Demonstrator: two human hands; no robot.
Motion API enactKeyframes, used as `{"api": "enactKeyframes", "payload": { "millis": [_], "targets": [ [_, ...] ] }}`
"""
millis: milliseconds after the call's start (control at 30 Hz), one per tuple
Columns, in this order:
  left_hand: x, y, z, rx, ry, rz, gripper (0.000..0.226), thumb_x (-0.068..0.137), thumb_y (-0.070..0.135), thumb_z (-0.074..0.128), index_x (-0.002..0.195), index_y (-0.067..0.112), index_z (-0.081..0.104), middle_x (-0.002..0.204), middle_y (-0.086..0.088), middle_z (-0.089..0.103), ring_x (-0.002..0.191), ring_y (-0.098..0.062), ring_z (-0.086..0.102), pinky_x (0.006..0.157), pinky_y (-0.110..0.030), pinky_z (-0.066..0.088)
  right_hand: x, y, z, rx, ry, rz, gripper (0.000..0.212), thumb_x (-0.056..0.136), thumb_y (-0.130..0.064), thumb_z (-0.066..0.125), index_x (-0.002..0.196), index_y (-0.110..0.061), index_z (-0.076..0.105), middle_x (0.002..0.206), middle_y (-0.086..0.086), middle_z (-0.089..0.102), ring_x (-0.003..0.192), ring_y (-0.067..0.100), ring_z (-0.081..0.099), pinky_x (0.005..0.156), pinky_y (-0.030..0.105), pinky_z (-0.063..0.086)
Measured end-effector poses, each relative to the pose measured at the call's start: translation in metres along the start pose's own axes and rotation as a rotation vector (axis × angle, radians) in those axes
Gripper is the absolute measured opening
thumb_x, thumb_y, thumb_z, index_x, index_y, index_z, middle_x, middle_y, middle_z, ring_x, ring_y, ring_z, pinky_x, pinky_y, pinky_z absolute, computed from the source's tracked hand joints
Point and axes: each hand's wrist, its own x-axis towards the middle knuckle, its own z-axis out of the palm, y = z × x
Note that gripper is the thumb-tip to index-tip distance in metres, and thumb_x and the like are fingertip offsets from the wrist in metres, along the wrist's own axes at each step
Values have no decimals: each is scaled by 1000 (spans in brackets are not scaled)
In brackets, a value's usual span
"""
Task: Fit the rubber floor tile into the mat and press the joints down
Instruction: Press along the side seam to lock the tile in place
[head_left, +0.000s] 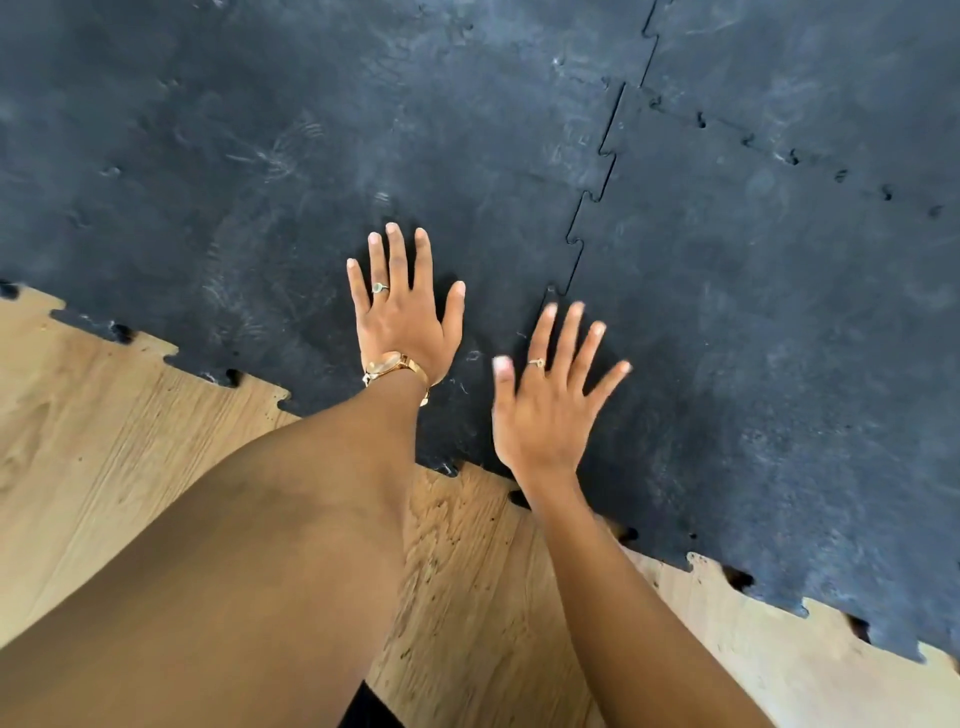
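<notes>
Black rubber mat, matte and scuffed with pale grey smears, laid over a pale oak-grain wooden floor. Near edge cut in square-shouldered jigsaw teeth, running diagonally from the left edge down to the bottom right corner. Rubber floor tile on the right side, seated level with the mat. Interlocking seam between them a thin wavy line of knobbed tabs, running from the top edge down toward the hands. A second toothed joint crossing the tile's far edge at upper right.

Left hand flat, palm down on the mat just left of the seam, fingers spread apart, gripping nothing; ring on one finger, gold watch at the wrist. Right hand slightly blurred, fingers splayed, over the seam's near end close to the toothed edge; contact with the rubber unclear. Ring here too.
</notes>
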Motion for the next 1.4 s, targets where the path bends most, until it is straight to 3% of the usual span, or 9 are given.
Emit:
{"api": "enactKeyframes", "payload": {
  "millis": [100, 267, 433, 600, 667, 833, 1100, 1300, 1400],
  "targets": [
    [1, 1, -2, -12, 6, -2, 67, 98, 52, 15, 154, 16, 10, 161, -12, 7, 149, -30, 3, 120, -52, 1, -1, 10, 33, -82, -179, 51, 68, 98, -57, 3, 155, -20, 1, 163, 8, -7, 149, 31, -9, 112, 68, 1],
    [1, 1, -1, -24, 1, -6, 67, 98, 52, 15, 154, 16, 8, 162, -12, 5, 149, -30, 1, 120, -52, 0, 1, 11, 38, -116, -123, -1, 79, 94, -64, 4, 155, -14, 2, 163, 3, 0, 149, 28, -6, 114, 65, -3],
    [1, 0, -1, -19, -5, 2, 67, 98, 53, 14, 154, 17, 6, 162, -12, 3, 149, -30, -1, 119, -52, -2, 23, 10, 27, 21, -160, -11, 80, 92, -63, 2, 153, -12, -9, 162, 5, -13, 146, 24, -21, 114, 62, -9],
    [2, 1, -1, 5, -7, -2, 68, 97, 53, 10, 154, 17, 5, 162, -12, 3, 149, -30, 0, 120, -52, -1, 124, -26, -41, 215, 374, 25, 79, 97, -58, 21, 152, -2, 13, 160, 18, 12, 147, 39, 2, 116, 61, -2],
    [6, -1, 1, 11, 9, -5, 68, 97, 54, 10, 154, 17, 6, 162, -12, 4, 149, -30, 1, 120, -52, 0, 141, -29, -43, 193, 497, 27, 77, 96, -55, 21, 151, -2, 19, 159, 20, 17, 147, 41, 7, 117, 61, -2],
    [3, 1, 0, 59, 6, 3, 68, 98, 53, 11, 154, 16, 5, 161, -13, 4, 149, -31, 2, 120, -53, 2, 114, 9, 42, -68, -42, -1, 74, 97, -61, 7, 155, -15, 0, 162, 11, -7, 148, 32, -9, 113, 66, 0],
    [2, 0, -3, 33, -27, -10, 68, 98, 53, 12, 154, 16, 3, 162, -13, 2, 149, -31, -1, 120, -52, 0, 112, 6, 37, -67, -113, 24, 77, 95, -62, 1, 154, -13, -5, 163, 6, -7, 148, 26, -13, 116, 61, -5],
    [2, 0, -1, -13, -20, -15, 68, 98, 53, 17, 154, 17, 7, 162, -12, 5, 149, -30, 1, 120, -52, -1, -36, 7, 27, -52, -150, -11, 73, 100, -57, 13, 154, -8, 13, 162, 8, 9, 150, 25, 2, 119, 56, 6],
    [1, 1, -1, -17, -18, -11, 68, 98, 52, 18, 154, 17, 8, 161, -12, 6, 149, -30, 2, 120, -52, 0, -52, 11, 31, -104, -165, -5, 73, 99, -57, 16, 153, -8, 18, 162, 9, 12, 149, 28, 6, 117, 59, 8]
  ]
}}
